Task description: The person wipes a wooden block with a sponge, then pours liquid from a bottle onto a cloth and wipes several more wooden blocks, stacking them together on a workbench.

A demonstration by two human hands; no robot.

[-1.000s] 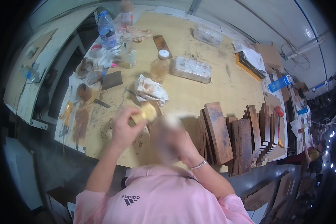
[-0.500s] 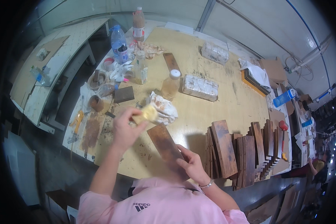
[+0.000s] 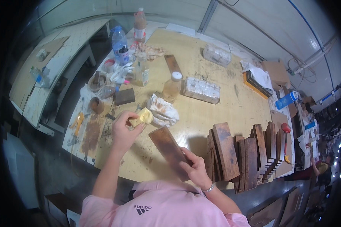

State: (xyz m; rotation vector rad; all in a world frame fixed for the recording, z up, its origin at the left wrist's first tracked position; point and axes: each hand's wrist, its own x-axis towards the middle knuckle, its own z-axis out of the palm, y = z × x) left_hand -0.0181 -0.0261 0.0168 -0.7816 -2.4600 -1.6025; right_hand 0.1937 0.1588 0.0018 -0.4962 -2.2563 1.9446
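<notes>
My left hand (image 3: 125, 128) pinches a yellow sponge (image 3: 143, 117) between thumb and fingers, held above the table beside a crumpled, brown-stained white cloth (image 3: 163, 111). A dark brown wooden board (image 3: 168, 151) slants in front of my body, its far end close to the sponge but apart from it. My right hand (image 3: 195, 168) grips the board's near right edge, thumb on the upper face and fingers curled underneath. Just beyond the cloth stands a capped bottle of amber liquid (image 3: 172, 87).
Several brown boards (image 3: 241, 153) stand in a row at the right. Two wrapped white blocks (image 3: 202, 90) lie further back. A dark block (image 3: 124, 96), a brown cup (image 3: 97, 105) and several bottles (image 3: 120, 45) crowd the left side. A red-headed hammer (image 3: 286, 128) lies at the right edge.
The sponge and my left hand have shifted slightly left and are now sharper, less smeared by motion. My right hand keeps its hold on the board, nearly unmoved.
</notes>
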